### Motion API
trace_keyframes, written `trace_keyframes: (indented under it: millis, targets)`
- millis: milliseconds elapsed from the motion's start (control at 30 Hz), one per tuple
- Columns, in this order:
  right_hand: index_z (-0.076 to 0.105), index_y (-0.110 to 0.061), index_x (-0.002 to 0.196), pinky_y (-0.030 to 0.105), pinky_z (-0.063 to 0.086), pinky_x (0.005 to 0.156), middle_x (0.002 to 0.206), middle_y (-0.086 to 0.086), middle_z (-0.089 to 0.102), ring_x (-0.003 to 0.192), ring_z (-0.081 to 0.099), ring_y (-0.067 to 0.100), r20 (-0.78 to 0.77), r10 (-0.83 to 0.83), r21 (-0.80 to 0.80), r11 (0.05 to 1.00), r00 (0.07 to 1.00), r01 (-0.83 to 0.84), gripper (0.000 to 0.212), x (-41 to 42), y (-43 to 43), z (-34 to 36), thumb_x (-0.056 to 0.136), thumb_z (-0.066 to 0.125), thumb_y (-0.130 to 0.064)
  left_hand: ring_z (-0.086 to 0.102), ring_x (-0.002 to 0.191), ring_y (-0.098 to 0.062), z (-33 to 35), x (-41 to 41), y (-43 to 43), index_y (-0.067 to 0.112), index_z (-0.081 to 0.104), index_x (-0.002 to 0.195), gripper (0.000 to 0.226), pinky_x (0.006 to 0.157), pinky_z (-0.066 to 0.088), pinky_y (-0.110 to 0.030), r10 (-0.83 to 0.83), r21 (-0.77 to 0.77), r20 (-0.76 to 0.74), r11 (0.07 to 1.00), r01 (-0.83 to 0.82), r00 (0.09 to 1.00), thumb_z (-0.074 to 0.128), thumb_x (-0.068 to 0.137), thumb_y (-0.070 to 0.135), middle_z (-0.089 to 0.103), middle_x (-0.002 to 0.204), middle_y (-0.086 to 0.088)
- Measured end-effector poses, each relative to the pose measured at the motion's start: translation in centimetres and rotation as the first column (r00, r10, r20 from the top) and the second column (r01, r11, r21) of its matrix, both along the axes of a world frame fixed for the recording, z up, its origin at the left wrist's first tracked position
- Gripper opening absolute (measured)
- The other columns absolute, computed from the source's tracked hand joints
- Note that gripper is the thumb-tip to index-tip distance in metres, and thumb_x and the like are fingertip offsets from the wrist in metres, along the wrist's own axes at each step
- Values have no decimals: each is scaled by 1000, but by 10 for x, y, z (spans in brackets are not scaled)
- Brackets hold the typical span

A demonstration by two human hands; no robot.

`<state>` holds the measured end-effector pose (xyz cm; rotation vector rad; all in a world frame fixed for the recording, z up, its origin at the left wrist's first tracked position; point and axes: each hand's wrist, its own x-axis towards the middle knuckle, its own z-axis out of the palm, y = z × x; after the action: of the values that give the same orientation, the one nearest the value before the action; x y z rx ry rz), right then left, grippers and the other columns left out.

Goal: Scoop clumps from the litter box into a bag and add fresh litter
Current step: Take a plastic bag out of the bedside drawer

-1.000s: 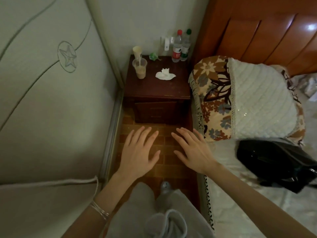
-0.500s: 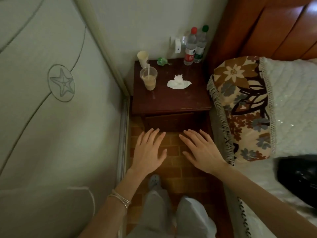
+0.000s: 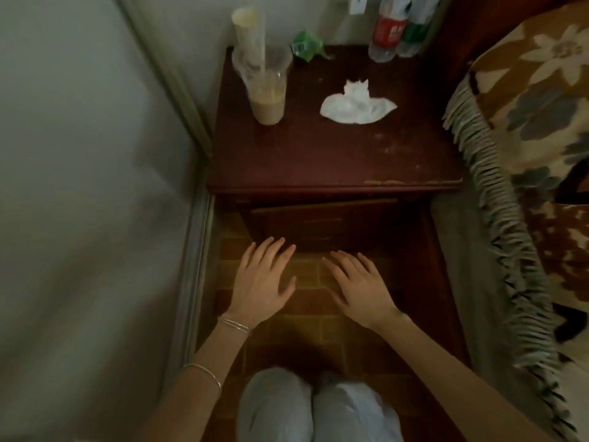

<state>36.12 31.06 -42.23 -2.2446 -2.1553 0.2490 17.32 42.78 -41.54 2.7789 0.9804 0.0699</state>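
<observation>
No litter box, scoop, bag or litter is in view. My left hand (image 3: 263, 280) and my right hand (image 3: 360, 285) hover side by side, palms down, fingers straight and spread, over the brown tiled floor (image 3: 306, 317). Both hold nothing. They are just in front of the lower door of a dark red bedside cabinet (image 3: 334, 161). Thin bracelets sit on my left wrist. My knees in light grey trousers (image 3: 318, 409) show at the bottom edge.
On the cabinet stand a plastic cup of milky drink with a straw (image 3: 266, 87), a crumpled white tissue (image 3: 357, 103), a green wrapper (image 3: 306, 46) and two bottles (image 3: 392, 30). A pale wardrobe panel (image 3: 89, 186) closes the left; a fringed floral bed cover (image 3: 526, 186) hangs on the right.
The view has moved closer to the cabinet and tilted down. Both hands kept their spread, palm-down pose and now sit lower, nearer the cabinet's base. The black bag on the bed left the view.
</observation>
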Motion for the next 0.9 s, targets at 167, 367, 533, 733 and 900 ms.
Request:
trace_keyframes:
  millis: [167,367,533,733,900]
  targets:
    - [41,-18,136,45,30,106,136,6,49,129,44,23,27,22,48,999,999,-23,62,25,25,-132,80,61,-37,40,132,-24,-126,17,23,20,47,136,58,110,29,-48,-46,47,-22,998,47,999,38,87,49,48,140,-6]
    - [42,-16,136,45,31,106,136,6,49,129,43,23,82,25,107,994,996,-34,64,52,57,-264,79,63,-38,40,132,-24,-252,37,47,18,48,136,58,110,24,-45,-47,114,31,993,43,998,41,86,47,47,141,-6]
    - [41,-16,137,45,28,108,138,7,47,130,41,24,106,39,150,987,994,-55,60,58,77,-323,84,57,-38,40,133,-23,-308,46,58,18,48,136,58,110,24,-46,-47,143,3,989,47,999,41,86,47,47,141,-5]
    - [33,-17,142,30,28,106,143,0,36,130,35,14,-476,-211,61,960,853,272,54,53,86,-325,93,47,-37,38,134,-23,-303,45,59,18,47,137,58,111,23,-45,-52,132,29,990,48,998,40,87,47,47,141,-6]
    - [44,-15,134,27,39,100,126,-6,50,120,48,11,-912,-409,-358,748,-36,558,48,47,112,-323,90,58,-28,38,134,-24,-308,43,68,18,47,137,59,111,21,-45,-58,166,32,985,52,998,39,87,47,46,141,-6]
